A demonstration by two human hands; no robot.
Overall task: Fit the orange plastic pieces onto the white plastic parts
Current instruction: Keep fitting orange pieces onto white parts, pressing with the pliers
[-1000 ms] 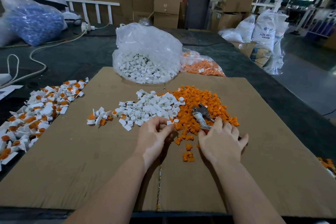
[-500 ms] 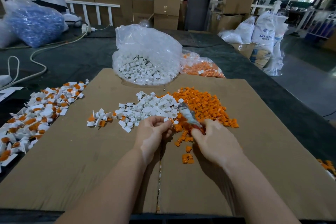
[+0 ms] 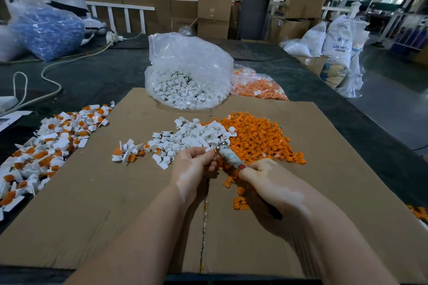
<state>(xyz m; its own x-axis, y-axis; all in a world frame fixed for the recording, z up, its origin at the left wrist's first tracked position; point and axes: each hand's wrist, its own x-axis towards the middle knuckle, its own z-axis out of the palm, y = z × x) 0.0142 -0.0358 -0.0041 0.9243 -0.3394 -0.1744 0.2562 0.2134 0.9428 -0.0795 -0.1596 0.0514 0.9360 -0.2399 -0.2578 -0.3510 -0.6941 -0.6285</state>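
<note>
Right hand (image 3: 266,183) has lifted pliers-like tool (image 3: 228,156) off orange pile since a second ago; grip now closed round its handle, tip brought to left hand (image 3: 193,165). Left grip pinches small white part (image 3: 209,150) with orange piece at tool tip. Judgement: press-fit step under way.

Beyond hands on cardboard sheet (image 3: 92,203): loose white parts (image 3: 196,136), orange pieces (image 3: 259,139) touching. Finished pile (image 3: 51,146) far left on worktop (image 3: 88,81). Further: clear bag of white parts (image 3: 187,71). Far right sack (image 3: 339,41) reads "ABS RESIN"; smaller print illegible.

factory floor: stacked cartons (image 3: 214,10), resin sacks (image 3: 338,44), bagged plastic parts (image 3: 185,90).
</note>
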